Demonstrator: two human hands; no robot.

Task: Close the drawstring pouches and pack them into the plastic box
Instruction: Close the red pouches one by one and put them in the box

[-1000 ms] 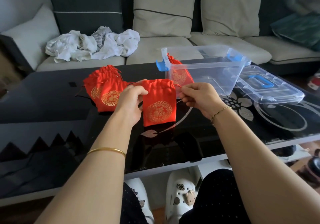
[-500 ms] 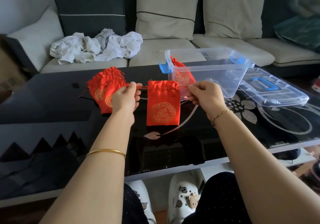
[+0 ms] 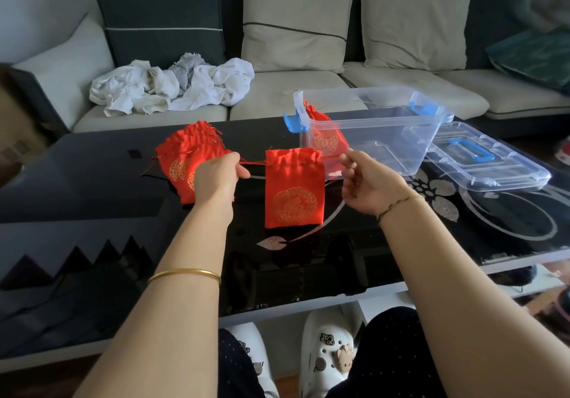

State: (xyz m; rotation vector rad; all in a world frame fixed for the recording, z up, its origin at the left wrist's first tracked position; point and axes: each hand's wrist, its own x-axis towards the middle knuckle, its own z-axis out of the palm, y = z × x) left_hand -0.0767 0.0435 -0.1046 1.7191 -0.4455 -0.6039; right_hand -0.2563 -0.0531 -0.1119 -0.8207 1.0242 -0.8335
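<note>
Red pouch (image 3: 294,191) is hanging over the tabletop (image 3: 92,181) at center, left hand (image 3: 216,178) and right hand (image 3: 367,188) each pinching its drawstrings (image 3: 254,163) out at 9 and 3 o'clock, plastic box (image 3: 385,138) sitting at 1 o'clock.

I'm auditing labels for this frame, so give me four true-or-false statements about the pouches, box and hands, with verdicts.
1. The left hand and right hand each pinch the drawstrings of the held pouch. True.
2. The plastic box is empty. False: a packed pouch lies at its left end.
3. The lid is on the box. False: it lies on the table, right of the box.
4. A pile of pouches lies behind the left hand. True.
</note>
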